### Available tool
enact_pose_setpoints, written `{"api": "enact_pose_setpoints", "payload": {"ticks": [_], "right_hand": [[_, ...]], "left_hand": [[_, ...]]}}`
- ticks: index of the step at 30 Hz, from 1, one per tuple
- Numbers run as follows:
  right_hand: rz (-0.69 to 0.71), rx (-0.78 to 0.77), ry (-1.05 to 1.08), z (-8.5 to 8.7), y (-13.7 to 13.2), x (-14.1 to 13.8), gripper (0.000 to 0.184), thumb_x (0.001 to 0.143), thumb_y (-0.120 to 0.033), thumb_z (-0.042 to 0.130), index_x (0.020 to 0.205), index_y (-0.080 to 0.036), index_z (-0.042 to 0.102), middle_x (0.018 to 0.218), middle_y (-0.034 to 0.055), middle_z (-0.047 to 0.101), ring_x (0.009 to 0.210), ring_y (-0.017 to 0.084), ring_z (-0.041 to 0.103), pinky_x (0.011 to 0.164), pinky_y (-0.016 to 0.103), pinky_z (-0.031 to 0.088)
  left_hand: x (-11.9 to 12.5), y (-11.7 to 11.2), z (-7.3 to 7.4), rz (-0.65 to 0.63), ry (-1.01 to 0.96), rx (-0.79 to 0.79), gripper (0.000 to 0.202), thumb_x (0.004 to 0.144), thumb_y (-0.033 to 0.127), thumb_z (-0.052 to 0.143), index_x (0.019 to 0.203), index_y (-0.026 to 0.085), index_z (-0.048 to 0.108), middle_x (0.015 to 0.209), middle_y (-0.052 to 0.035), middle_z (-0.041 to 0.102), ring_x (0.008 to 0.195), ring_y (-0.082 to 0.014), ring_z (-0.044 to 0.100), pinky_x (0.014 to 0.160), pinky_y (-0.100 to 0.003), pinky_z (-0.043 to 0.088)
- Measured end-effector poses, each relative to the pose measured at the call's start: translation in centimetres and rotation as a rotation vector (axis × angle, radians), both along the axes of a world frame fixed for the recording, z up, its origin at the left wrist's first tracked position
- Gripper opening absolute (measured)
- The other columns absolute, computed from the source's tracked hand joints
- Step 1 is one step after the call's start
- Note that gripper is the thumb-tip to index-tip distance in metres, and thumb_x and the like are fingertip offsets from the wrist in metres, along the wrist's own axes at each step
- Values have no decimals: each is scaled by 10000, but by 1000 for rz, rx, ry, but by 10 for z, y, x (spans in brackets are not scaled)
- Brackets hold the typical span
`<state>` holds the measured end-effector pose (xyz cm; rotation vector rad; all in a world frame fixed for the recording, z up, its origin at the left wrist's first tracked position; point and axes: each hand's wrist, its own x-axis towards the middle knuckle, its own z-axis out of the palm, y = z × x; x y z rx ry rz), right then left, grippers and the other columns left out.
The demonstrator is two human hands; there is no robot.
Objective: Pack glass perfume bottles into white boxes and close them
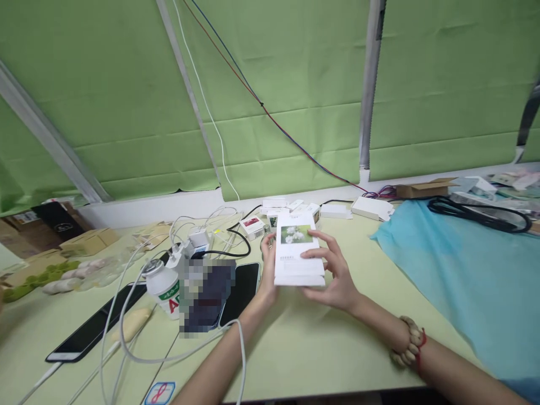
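Both my hands hold a flat white carton (297,256) above the pale green table (295,349). It has a photo of white flowers on its upper part and small print below. My left hand (268,269) grips its left edge, fingers curled round it. My right hand (334,271) grips the right side, with the thumb and forefinger laid across the front. A beaded bracelet (408,342) sits on my right wrist.
Several small white boxes (291,209) lie behind the carton by the wall. To the left are two dark phones (242,291), a white bottle (163,287), chargers and tangled white cables (126,332). A blue cloth (464,270) covers the right side, with a black cable (476,215).
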<state>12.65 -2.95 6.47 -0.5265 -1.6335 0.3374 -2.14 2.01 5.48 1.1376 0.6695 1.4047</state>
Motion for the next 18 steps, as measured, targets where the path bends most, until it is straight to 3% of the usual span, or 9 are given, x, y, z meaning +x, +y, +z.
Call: {"api": "enact_pose_setpoints", "payload": {"ticks": [3,7,12,18], "right_hand": [[-69,-46,46,1,9,8,401,641,-170,710,1016,-202,571,1338,127,331,1224,282,429,566,226,567],[-31,-101,72,-3,17,15,344,727,-231,669,1058,-215,575,1352,116,308,1199,267,455,584,245,580],[-10,-96,36,-11,25,19,324,757,-224,655,1072,-218,582,1308,116,324,1133,249,506,571,247,588],[-21,-43,43,-12,24,18,277,784,-192,622,1055,-229,576,1221,109,349,1160,242,456,574,238,582]], "left_hand": [[0,-11,14,20,22,170,613,845,595,443,1373,326,286,1338,-92,451,1050,-250,582,743,-327,543],[-3,-18,17,-75,262,412,646,764,444,650,1346,368,381,1493,-49,212,1234,-313,441,752,-303,566],[0,-17,12,-141,349,409,308,822,293,605,1129,260,593,1507,-37,153,1270,-306,404,827,-329,561],[4,-20,10,-78,327,475,224,855,239,570,1077,238,601,1489,-58,226,1277,-247,415,876,-249,516]]}}
